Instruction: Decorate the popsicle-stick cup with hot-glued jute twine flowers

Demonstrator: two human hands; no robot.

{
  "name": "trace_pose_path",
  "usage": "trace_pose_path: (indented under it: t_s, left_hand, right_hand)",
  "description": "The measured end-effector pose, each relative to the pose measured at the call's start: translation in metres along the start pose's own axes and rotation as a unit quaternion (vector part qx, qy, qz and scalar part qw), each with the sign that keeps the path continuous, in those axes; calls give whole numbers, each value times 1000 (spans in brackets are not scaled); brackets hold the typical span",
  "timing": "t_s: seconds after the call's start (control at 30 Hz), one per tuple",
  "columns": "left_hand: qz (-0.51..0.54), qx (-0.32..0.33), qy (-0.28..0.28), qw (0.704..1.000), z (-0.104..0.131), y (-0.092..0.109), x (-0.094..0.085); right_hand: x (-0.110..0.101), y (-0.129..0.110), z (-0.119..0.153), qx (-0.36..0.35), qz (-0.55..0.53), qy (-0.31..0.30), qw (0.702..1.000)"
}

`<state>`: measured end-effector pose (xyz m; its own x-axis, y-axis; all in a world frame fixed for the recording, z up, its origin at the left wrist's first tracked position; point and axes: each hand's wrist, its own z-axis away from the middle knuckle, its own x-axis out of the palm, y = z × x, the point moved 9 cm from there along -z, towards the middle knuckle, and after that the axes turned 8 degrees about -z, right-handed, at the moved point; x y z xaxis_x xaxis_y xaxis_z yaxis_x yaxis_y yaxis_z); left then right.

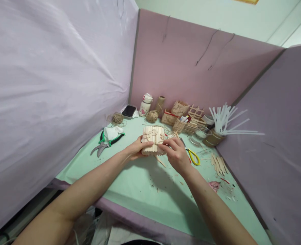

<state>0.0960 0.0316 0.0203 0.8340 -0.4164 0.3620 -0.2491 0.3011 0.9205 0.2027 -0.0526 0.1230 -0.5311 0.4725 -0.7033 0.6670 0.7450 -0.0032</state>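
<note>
A small box of pale craft sticks (153,131) with scalloped edges is held just above the table. Thin tan twine (156,143) and small wooden pieces show on its near face. My left hand (136,148) grips the box from the left, thumb on the near face and fingers behind and below, partly hidden. At the box's right, the bent fingers of my right hand (175,151) close together on the twine; their exact grip is too small to see well. Yellow-handled scissors (193,157) lie just right of that hand, and a loose stick (160,161) lies beneath the box.
Green-handled pruning shears (101,144) lie left, near a phone (129,111) and twine balls (152,116). A bottle (145,106), stick baskets (179,125), a glass bowl (200,136) and white glue sticks (224,119) line the back. Wooden sticks (219,164) lie right. Partitions surround the table.
</note>
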Motion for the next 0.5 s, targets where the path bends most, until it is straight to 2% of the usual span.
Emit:
trace_pose_path:
  t_s: [0.23,0.5]
  left_hand:
    - [-14,-19,-42,999,6,1,9]
    - [-6,-117,-117,986,11,-14,14]
  right_hand:
    - [-2,-6,-1,-39,-11,-25,999]
    - [-18,-24,-4,-101,-25,-13,994]
